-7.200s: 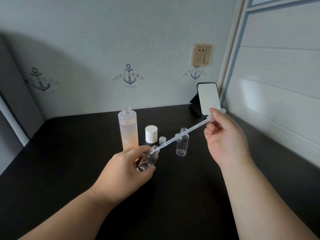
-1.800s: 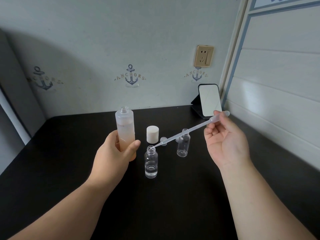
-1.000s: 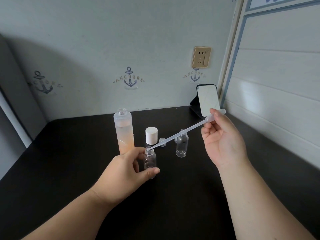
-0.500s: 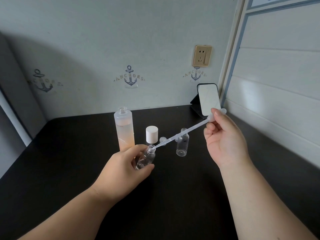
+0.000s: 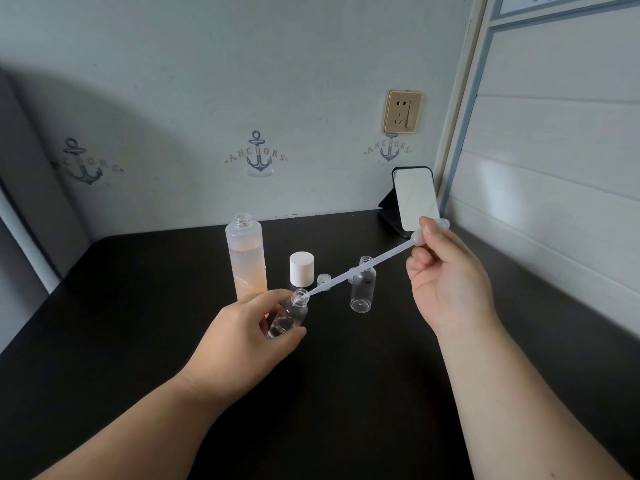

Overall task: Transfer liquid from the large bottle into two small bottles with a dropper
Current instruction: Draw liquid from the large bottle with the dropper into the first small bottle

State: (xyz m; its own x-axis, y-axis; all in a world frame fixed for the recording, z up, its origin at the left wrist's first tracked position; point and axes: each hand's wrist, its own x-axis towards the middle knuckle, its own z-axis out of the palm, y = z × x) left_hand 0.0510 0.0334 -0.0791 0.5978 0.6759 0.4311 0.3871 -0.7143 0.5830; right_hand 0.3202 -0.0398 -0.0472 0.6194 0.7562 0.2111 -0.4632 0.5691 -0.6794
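You're at home, likely a bedroom corner: anchor-print wallpaper (image 5: 257,154), a gold wall socket (image 5: 401,111), a small standing mirror (image 5: 415,198) on the dark counter (image 5: 138,306)

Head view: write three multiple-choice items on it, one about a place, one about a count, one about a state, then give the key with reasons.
1. Where is the dropper tip?
A. in the big bottle
B. at the mouth of the held small bottle
C. on the table

2. How many small clear bottles show?
A. one
B. two
C. four

3. How does the big bottle stand?
A. upright, uncapped
B. upright, capped
C. lying down

Key:
1 B: the tip meets the neck of the small bottle tilted in the left hand, while the right hand pinches the bulb.
2 B: the held one and another standing on the table.
3 A: its threaded neck is bare, and a white cap stands beside it.
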